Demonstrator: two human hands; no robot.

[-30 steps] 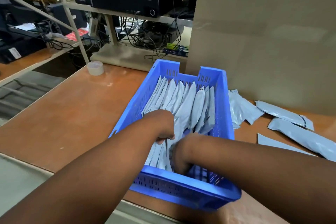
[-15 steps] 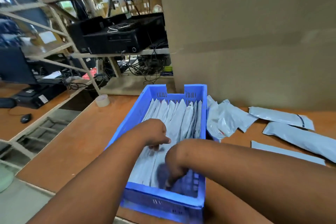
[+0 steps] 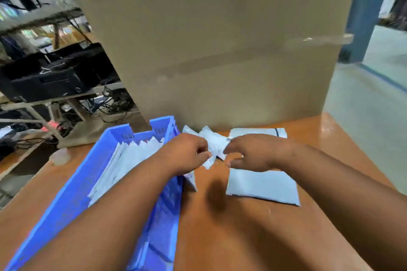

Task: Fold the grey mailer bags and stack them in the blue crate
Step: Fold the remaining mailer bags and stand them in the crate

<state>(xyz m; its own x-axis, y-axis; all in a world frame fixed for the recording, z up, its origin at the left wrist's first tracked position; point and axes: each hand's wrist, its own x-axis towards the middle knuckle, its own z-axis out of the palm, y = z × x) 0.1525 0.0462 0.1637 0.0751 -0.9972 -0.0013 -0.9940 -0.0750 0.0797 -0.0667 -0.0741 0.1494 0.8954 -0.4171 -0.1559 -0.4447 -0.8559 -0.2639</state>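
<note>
The blue crate (image 3: 74, 185) stands on the left of the table, with several folded grey mailer bags (image 3: 132, 158) standing in a row inside it. Just right of the crate's far corner lies a crumpled grey mailer bag (image 3: 214, 144). My left hand (image 3: 187, 154) is over the crate's right rim, its curled fingers pinching the near end of that bag. My right hand (image 3: 253, 153) hovers on the bag's other side, fingers loosely curved, tips at its edge. A flat grey mailer bag (image 3: 262, 186) lies under my right hand, and another (image 3: 257, 132) behind it.
A large cardboard box (image 3: 220, 50) rises directly behind the bags. A roll of clear tape (image 3: 59, 156) sits left of the crate. The brown table (image 3: 220, 231) ends at the right, with floor beyond. Shelves with black equipment and cables stand at the far left.
Both hands have come out of the crate and moved right to the crumpled bag on the table. The view has swung right, so the crate now sits at the left.
</note>
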